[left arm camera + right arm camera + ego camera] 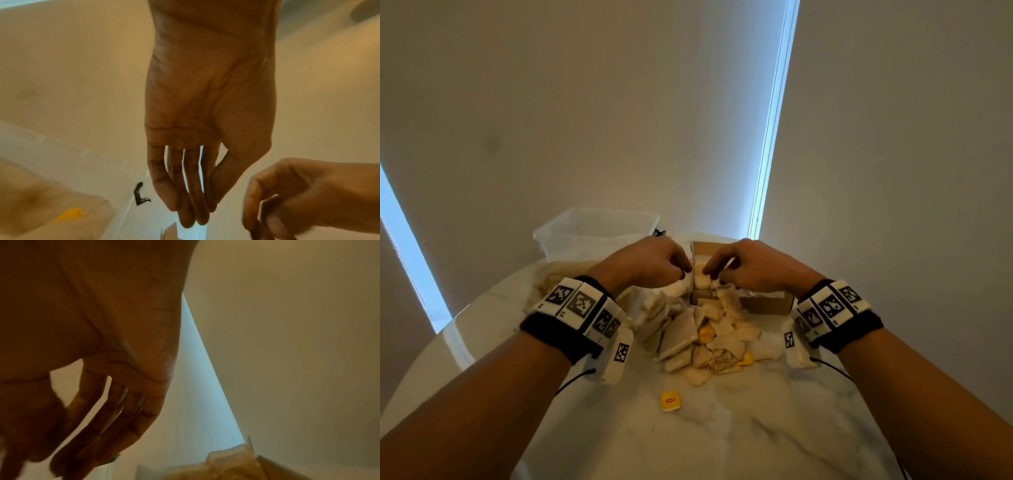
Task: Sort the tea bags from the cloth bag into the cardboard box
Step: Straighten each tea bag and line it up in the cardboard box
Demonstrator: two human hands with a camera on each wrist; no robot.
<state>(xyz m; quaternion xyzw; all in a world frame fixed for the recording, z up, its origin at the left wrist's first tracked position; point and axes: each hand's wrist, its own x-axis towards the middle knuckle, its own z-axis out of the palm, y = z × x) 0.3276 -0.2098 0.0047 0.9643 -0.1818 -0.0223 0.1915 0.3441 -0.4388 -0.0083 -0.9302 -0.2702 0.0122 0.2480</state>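
The open cardboard box (770, 303) stands at the back middle of the table, with tea bags (226, 457) inside. Over its left end a small stack of tea bags (702, 279) stands on edge between my hands. My left hand (685, 272) touches the stack's left side with straight fingers (185, 216) and grips nothing. My right hand (707, 272) has thumb and fingers curled, pinching the stack from the top right. A loose pile of tea bags (698, 332) lies in front of the box. The beige cloth bag (554, 277) lies crumpled at the left.
A clear plastic tub (599, 233) stands behind the cloth bag at the back left. A loose yellow tea tag (671, 401) lies on the marble table (756, 428) nearer to me. The round table edge runs close behind the box.
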